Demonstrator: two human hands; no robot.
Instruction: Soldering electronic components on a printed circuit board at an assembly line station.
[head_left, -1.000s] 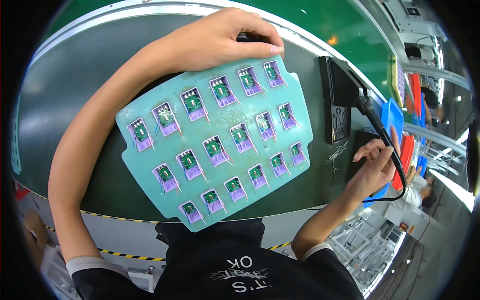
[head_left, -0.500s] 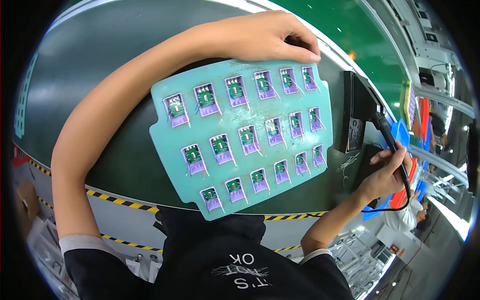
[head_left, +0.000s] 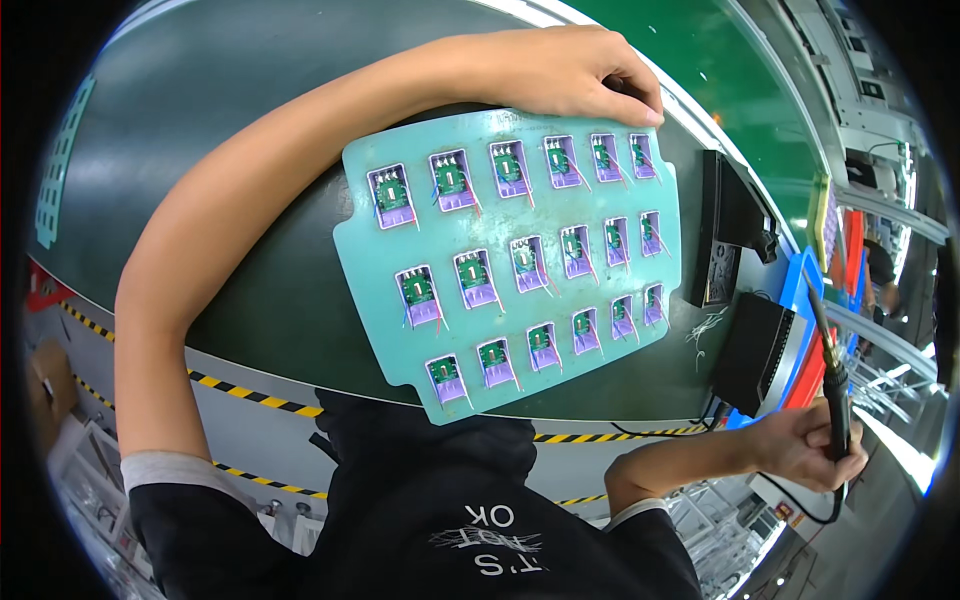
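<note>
My left arm reaches around the far side of a teal panel, and my left hand closes on its far right corner. Rows of purple rectangular housings sit in the panel's cutouts, each with a small green circuit board and thin red and blue wires. The panel looks raised and tilted over the bench. Off to the right, past the bench edge, my right hand is closed round a soldering iron, its tip pointing up and away from me. The iron's black cord hangs below the hand.
A black soldering iron stand is right of the panel. Nearer me are a black box with vents and thin wire scraps. Blue and red bins line the right side. Another teal panel lies far left.
My right hand has moved right and nearer me, carrying the soldering iron away from the stand. The panel and my left hand appear slightly farther right; the whole view has shifted a little too.
</note>
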